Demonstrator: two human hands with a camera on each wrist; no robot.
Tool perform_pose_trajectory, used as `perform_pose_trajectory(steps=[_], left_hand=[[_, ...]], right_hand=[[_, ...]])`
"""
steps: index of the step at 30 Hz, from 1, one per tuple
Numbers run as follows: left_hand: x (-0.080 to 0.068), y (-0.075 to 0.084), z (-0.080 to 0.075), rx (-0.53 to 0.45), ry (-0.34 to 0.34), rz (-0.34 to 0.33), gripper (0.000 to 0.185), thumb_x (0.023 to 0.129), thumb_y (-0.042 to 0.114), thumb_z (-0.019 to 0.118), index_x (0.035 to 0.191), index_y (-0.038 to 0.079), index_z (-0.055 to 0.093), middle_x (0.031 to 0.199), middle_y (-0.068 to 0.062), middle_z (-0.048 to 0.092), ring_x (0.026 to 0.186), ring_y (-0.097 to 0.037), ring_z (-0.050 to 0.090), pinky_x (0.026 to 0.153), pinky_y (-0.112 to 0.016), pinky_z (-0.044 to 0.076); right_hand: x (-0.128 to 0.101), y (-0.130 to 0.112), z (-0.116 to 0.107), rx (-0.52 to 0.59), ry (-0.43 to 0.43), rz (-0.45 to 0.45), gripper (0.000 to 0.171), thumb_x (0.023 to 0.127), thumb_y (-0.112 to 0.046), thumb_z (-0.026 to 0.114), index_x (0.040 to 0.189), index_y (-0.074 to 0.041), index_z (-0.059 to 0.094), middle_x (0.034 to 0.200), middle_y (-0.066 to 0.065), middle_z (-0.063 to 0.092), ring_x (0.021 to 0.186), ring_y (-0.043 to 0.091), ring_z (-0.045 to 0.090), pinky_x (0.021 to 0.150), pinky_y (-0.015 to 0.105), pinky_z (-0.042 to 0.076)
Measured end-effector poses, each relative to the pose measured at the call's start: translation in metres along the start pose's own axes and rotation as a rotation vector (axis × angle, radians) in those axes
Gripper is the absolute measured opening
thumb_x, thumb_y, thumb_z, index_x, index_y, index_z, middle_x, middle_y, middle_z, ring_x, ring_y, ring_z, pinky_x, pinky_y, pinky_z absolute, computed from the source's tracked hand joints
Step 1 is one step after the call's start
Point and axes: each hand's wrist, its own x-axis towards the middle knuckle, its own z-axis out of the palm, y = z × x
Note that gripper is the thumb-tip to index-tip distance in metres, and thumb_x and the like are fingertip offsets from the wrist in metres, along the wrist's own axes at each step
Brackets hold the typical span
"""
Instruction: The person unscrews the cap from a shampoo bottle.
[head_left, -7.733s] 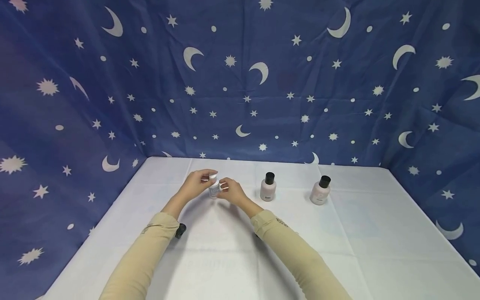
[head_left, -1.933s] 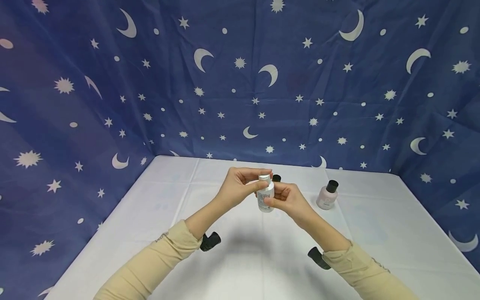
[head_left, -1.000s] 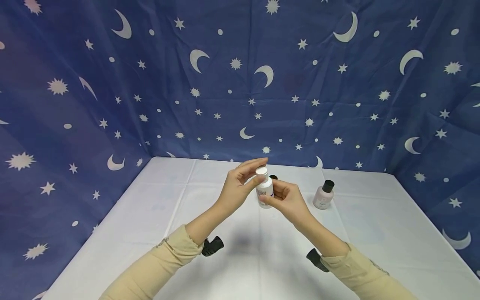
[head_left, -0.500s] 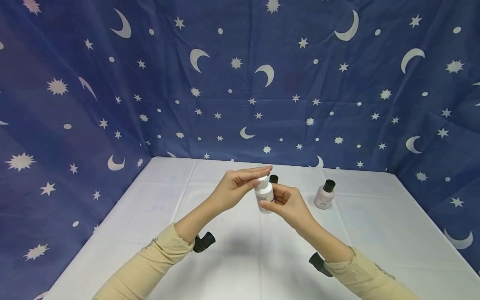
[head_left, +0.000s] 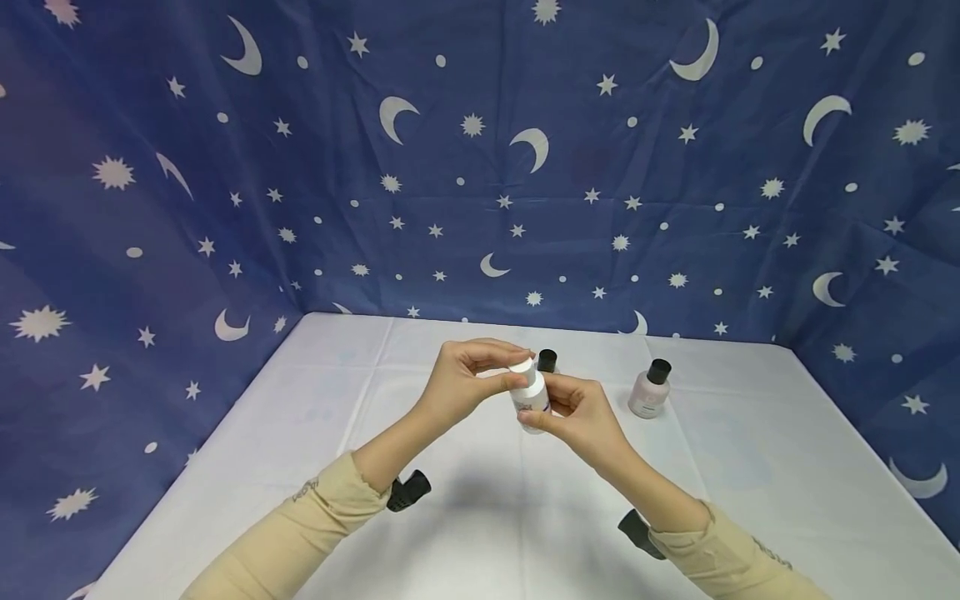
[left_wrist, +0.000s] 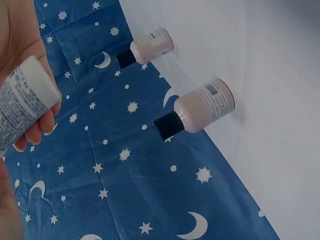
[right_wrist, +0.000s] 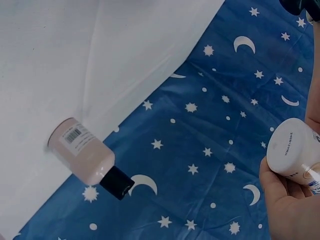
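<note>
Between both hands (head_left: pixel 517 396), white bottle (head_left: pixel 531 400)

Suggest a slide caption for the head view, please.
Both hands, left hand and right hand, hold a small white bottle above the white table.

A staged recording booth rather than a lived-in room is showing here: a blue cloth (head_left: pixel 480 167) printed with moons and stars is hanging as three walls around a table (head_left: pixel 750 467), which is lying under a creased white cover, evenly lit.
</note>
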Motion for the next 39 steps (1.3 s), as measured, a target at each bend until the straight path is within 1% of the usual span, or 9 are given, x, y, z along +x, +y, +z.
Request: perform_pose_trajectory(steps=[8, 15, 20, 24, 27, 31, 33, 36, 39], left_hand=[[0.000, -0.001, 0.005, -0.007, 0.051, 0.046, 0.027, 0.070, 0.008, 0.081, 0.085, -0.007, 0.066, 0.090, -0.018, 0.066, 0.084, -0.005, 0.063, 0.089, -0.032, 0.054], [0.003, 0.001, 0.012, -0.012, 0.076, 0.032, 0.026, 0.068, -0.007, 0.079, 0.079, -0.003, 0.056, 0.081, -0.002, 0.059, 0.077, -0.007, 0.058, 0.082, -0.026, 0.052], [0.001, 0.003, 0.015, -0.036, 0.086, 0.061, 0.029, 0.070, -0.002, 0.079, 0.080, -0.004, 0.052, 0.082, 0.008, 0.056, 0.077, -0.005, 0.058, 0.078, -0.022, 0.051], [-0.002, 0.004, 0.015, -0.069, 0.097, 0.101, 0.038, 0.073, 0.018, 0.082, 0.084, -0.005, 0.053, 0.083, 0.004, 0.056, 0.078, -0.005, 0.058, 0.077, -0.019, 0.051], [-0.004, 0.003, 0.016, -0.067, 0.110, 0.122, 0.046, 0.074, 0.031, 0.080, 0.088, -0.005, 0.054, 0.086, 0.001, 0.057, 0.079, -0.005, 0.055, 0.077, -0.018, 0.049], [-0.006, 0.004, 0.019, -0.039, 0.115, 0.127, 0.048, 0.078, 0.035, 0.076, 0.097, -0.004, 0.055, 0.095, -0.003, 0.058, 0.086, -0.007, 0.056, 0.083, -0.021, 0.048], [-0.007, 0.006, 0.020, -0.026, 0.110, 0.134, 0.051, 0.080, 0.039, 0.075, 0.104, -0.003, 0.056, 0.101, -0.008, 0.060, 0.094, -0.011, 0.058, 0.090, -0.025, 0.049], [-0.008, 0.008, 0.020, -0.025, 0.076, 0.152, 0.060, 0.081, 0.046, 0.070, 0.114, -0.002, 0.056, 0.113, -0.018, 0.060, 0.107, -0.020, 0.059, 0.101, -0.035, 0.046], [-0.008, 0.012, 0.015, -0.047, 0.010, 0.150, 0.068, 0.087, 0.051, 0.058, 0.126, -0.004, 0.052, 0.126, -0.023, 0.057, 0.120, -0.027, 0.054, 0.106, -0.040, 0.042]], right_hand=[[-0.004, -0.003, 0.002, -0.008, 0.013, -0.004, 0.044, 0.078, -0.001, 0.073, 0.118, 0.011, 0.059, 0.111, 0.027, 0.065, 0.093, 0.003, 0.066, 0.083, 0.024, 0.056], [-0.006, -0.006, 0.000, -0.024, 0.017, -0.024, 0.043, 0.077, 0.000, 0.074, 0.117, 0.008, 0.061, 0.107, 0.025, 0.067, 0.089, 0.004, 0.067, 0.080, 0.023, 0.057], [-0.006, -0.009, 0.000, -0.019, 0.005, -0.037, 0.042, 0.078, -0.001, 0.074, 0.117, 0.007, 0.062, 0.105, 0.024, 0.068, 0.090, 0.004, 0.067, 0.081, 0.022, 0.056], [-0.008, -0.011, 0.002, -0.016, -0.006, -0.034, 0.041, 0.079, -0.002, 0.073, 0.117, 0.006, 0.061, 0.101, 0.022, 0.068, 0.086, 0.004, 0.067, 0.078, 0.022, 0.057], [-0.009, -0.012, 0.002, -0.020, -0.008, -0.029, 0.041, 0.079, -0.002, 0.073, 0.118, 0.005, 0.061, 0.095, 0.011, 0.069, 0.080, 0.004, 0.065, 0.075, 0.021, 0.057], [-0.010, -0.013, 0.003, -0.008, -0.012, -0.028, 0.041, 0.079, -0.002, 0.072, 0.118, 0.006, 0.061, 0.086, -0.007, 0.066, 0.074, 0.003, 0.061, 0.070, 0.017, 0.056], [-0.011, -0.012, 0.004, 0.002, -0.016, -0.040, 0.039, 0.079, -0.001, 0.072, 0.116, 0.006, 0.061, 0.081, -0.011, 0.064, 0.070, 0.002, 0.058, 0.066, 0.016, 0.054], [-0.010, -0.013, 0.005, 0.011, -0.020, -0.059, 0.039, 0.079, 0.000, 0.071, 0.116, 0.007, 0.061, 0.084, -0.002, 0.066, 0.071, 0.002, 0.058, 0.067, 0.017, 0.055], [-0.010, -0.014, 0.004, 0.013, -0.021, -0.055, 0.043, 0.079, 0.000, 0.072, 0.119, 0.009, 0.058, 0.101, 0.014, 0.068, 0.085, 0.003, 0.064, 0.078, 0.020, 0.056]])
